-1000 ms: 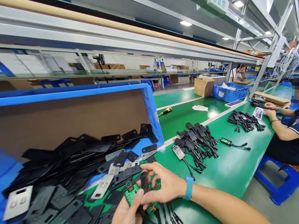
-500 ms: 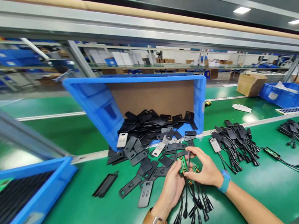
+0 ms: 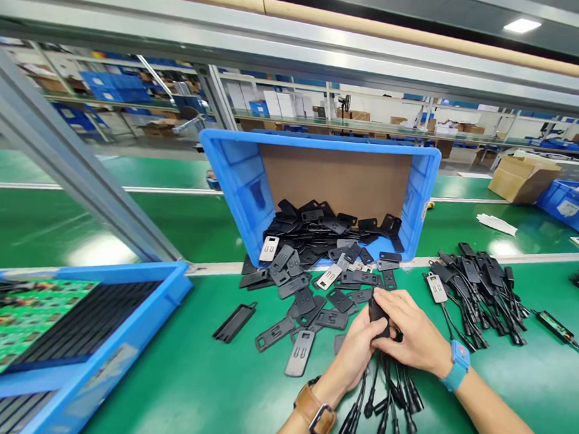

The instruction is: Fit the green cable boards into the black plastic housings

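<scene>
Together my left hand (image 3: 354, 348) and my right hand (image 3: 413, 335) grip a small black plastic case (image 3: 378, 317), tilted up between thumbs and fingers. The green circuit board seen earlier is hidden now. Below my hands, several black cables with plug ends (image 3: 385, 402) spread over the green bench (image 3: 195, 397); their upper ends are covered by my hands. Just left of my fingers is a heap of flat black covers (image 3: 305, 302), with a grey cover (image 3: 299, 353) at its near side. An open black case shell (image 3: 234, 322) lies apart, further left.
Behind the heap, a blue bin (image 3: 232, 179) on its side holds more covers. A blue tray (image 3: 124, 338) with circuit boards stands left. To the right lie a pile of cabled black units (image 3: 479, 285) and a single unit with an exposed board (image 3: 554, 325). A metal post (image 3: 92, 175) slants down left.
My hands have closed together, and the black piece from my right hand now covers the green board. The view has turned left, showing more of the blue tray.
</scene>
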`<state>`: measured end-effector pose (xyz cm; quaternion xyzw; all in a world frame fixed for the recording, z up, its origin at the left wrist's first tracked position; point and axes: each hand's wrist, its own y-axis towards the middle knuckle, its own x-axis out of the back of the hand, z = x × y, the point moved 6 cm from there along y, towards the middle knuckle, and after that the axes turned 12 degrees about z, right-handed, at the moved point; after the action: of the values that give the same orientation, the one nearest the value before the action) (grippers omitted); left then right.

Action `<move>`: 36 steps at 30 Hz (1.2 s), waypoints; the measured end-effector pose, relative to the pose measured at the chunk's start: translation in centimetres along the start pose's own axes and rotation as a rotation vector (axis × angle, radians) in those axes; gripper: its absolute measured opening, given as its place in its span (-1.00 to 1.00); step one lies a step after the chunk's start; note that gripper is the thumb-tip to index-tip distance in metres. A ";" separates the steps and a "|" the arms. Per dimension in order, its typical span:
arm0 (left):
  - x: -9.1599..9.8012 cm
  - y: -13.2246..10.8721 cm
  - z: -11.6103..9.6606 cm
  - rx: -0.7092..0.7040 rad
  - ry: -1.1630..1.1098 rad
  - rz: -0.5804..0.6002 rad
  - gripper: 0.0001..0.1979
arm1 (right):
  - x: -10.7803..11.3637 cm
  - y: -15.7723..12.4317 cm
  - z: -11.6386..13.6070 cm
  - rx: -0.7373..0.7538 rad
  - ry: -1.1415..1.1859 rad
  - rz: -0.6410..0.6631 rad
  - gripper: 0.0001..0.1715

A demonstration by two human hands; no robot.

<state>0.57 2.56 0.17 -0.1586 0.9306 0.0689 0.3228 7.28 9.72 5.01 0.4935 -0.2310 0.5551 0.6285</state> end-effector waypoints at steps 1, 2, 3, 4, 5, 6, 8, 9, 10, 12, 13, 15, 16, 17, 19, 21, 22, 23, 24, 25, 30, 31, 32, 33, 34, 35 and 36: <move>-0.1 0.0 0.0 -0.005 0.021 0.005 -0.74 | -0.1 0.0 -0.1 -0.011 0.003 0.005 -0.03; -0.1 0.1 -0.1 -0.009 0.041 0.005 -0.75 | -0.2 0.0 -0.1 -0.020 0.008 0.009 -0.04; -0.1 0.1 -0.1 -0.012 0.058 0.004 -0.75 | -0.2 0.0 -0.1 -0.027 0.019 0.009 -0.04; -0.1 0.2 -0.1 -0.013 0.071 0.008 -0.74 | -0.2 0.0 -0.1 -0.029 0.038 0.006 -0.05; -0.1 0.2 -0.1 -0.018 0.081 0.014 -0.74 | -0.1 -0.1 -0.2 -0.031 0.071 0.001 -0.05; -0.1 0.2 -0.2 -0.025 0.089 0.022 -0.73 | 0.0 -0.1 -0.3 -0.040 0.115 -0.009 -0.05; -0.1 0.2 -0.4 -0.043 0.098 0.034 -0.70 | 0.2 -0.3 -0.8 -0.103 0.254 -0.042 -0.12; -0.1 0.2 -0.4 -0.046 0.097 0.037 -0.69 | 0.3 -0.4 -1.4 -0.160 0.356 -0.069 -0.19; -0.2 0.2 -0.4 -0.043 0.092 0.044 -0.66 | 0.2 -0.6 -2.0 -0.229 0.481 -0.097 -0.27; -0.5 0.1 -0.3 -0.017 0.082 0.068 -0.60 | -0.6 -0.8 -3.2 -0.360 0.759 -0.125 -0.36; -0.6 0.1 -0.2 -0.007 0.078 0.076 -0.58 | -1.2 -0.9 -3.5 -0.404 0.881 -0.118 -0.36; -0.8 0.1 0.0 -0.011 0.076 0.068 -0.54 | -2.2 -0.8 -3.8 -0.447 1.034 -0.084 -0.34; -0.9 0.0 0.0 -0.026 0.075 0.052 -0.53 | -2.5 -0.7 -3.8 -0.451 1.069 -0.076 -0.34; -0.9 0.0 0.0 -0.043 0.075 0.034 -0.52 | -2.7 -0.6 -3.8 -0.452 1.091 -0.082 -0.36; -0.8 0.1 0.0 -0.080 0.082 -0.002 -0.52 | -2.9 -0.5 -3.7 -0.456 1.122 -0.116 -0.38; -0.7 0.1 0.0 -0.118 0.105 -0.035 -0.55 | -3.0 -0.5 -3.5 -0.464 1.138 -0.156 -0.38; -0.7 0.1 0.0 -0.135 0.122 -0.044 -0.57 | -3.0 -0.5 -3.5 -0.472 1.138 -0.172 -0.38; -0.7 0.2 -0.1 -0.150 0.142 -0.050 -0.59 | -3.0 -0.5 -3.4 -0.477 1.133 -0.187 -0.38; -0.7 0.2 -0.1 -0.159 0.162 -0.050 -0.60 | -3.0 -0.5 -3.4 -0.477 1.130 -0.202 -0.38; -0.7 0.2 -0.2 -0.163 0.181 -0.044 -0.61 | -2.9 -0.5 -3.3 -0.475 1.127 -0.215 -0.39; -0.8 0.4 0.0 -0.086 0.226 0.025 -0.62 | -2.8 -0.8 -3.9 -0.521 1.188 -0.307 -0.40; -0.7 0.4 0.1 -0.063 0.234 0.027 -0.62 | -2.9 -0.8 -4.0 -0.533 1.214 -0.315 -0.39; -0.6 0.4 0.2 -0.046 0.244 0.017 -0.63 | -3.0 -0.8 -4.1 -0.539 1.236 -0.319 -0.39; -0.5 0.3 0.3 -0.037 0.255 -0.001 -0.64 | -3.1 -0.8 -4.1 -0.542 1.250 -0.319 -0.39; -0.3 0.3 0.3 -0.038 0.263 -0.024 -0.65 | -3.2 -0.7 -4.0 -0.546 1.255 -0.316 -0.39; -0.3 0.3 0.2 -0.043 0.268 -0.044 -0.65 | -3.3 -0.7 -3.9 -0.552 1.253 -0.314 -0.38; -0.3 0.2 0.1 -0.046 0.270 -0.056 -0.65 | -3.3 -0.7 -3.8 -0.558 1.249 -0.318 -0.38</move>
<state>0.78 2.87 0.26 -0.1996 0.9589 0.0592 0.1927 6.00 11.56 0.44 -0.0696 0.1143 0.5560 0.8204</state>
